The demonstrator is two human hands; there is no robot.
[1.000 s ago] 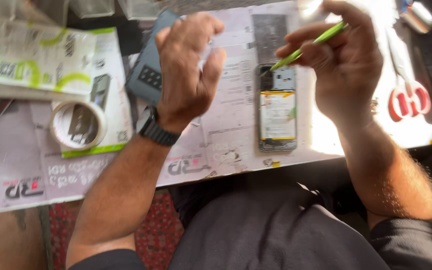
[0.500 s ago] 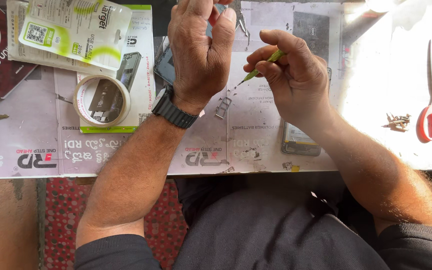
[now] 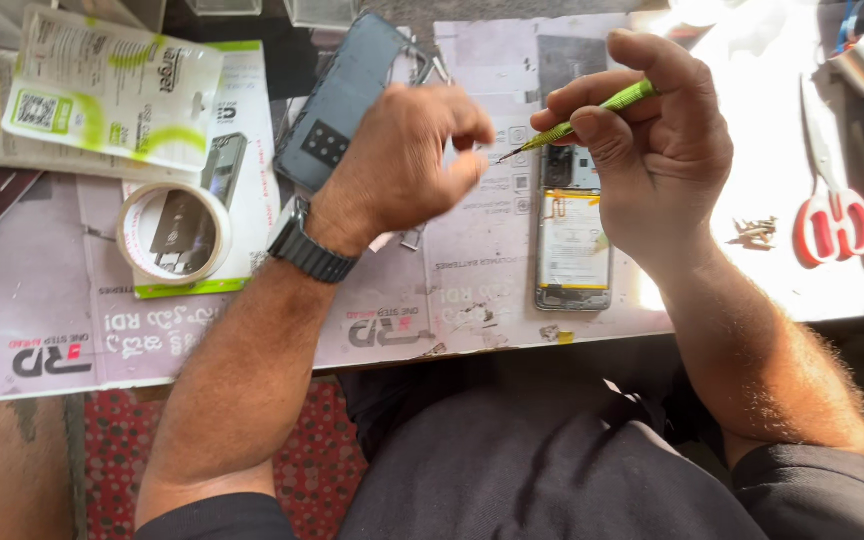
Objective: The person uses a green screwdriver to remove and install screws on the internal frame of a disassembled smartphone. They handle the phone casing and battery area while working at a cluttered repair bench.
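The opened phone [image 3: 574, 240] lies flat on the paper-covered table [image 3: 72, 340], its back off and its yellow-labelled battery facing up. The right hand [image 3: 657, 165] hovers just above the phone's top end, pinching a thin green screwdriver [image 3: 577, 122] between thumb and fingers, its metal tip pointing left past the phone's upper edge. The left hand [image 3: 402, 160] floats to the left of the phone with its fingers curled close together; it is blurred, and I cannot tell whether it holds a small part. The dark back cover [image 3: 337, 105] lies further left of the phone, partly under that hand. The main risk, as I judge it, is the sharp tip slipping onto the bare battery or board and scratching or piercing them. A little heap of screws [image 3: 754, 231] sits loose to the right of the phone, near the red-handled scissors [image 3: 832, 200]; a sweep of the right wrist could scatter them. A tape roll [image 3: 174, 232] lies well left of the phone.
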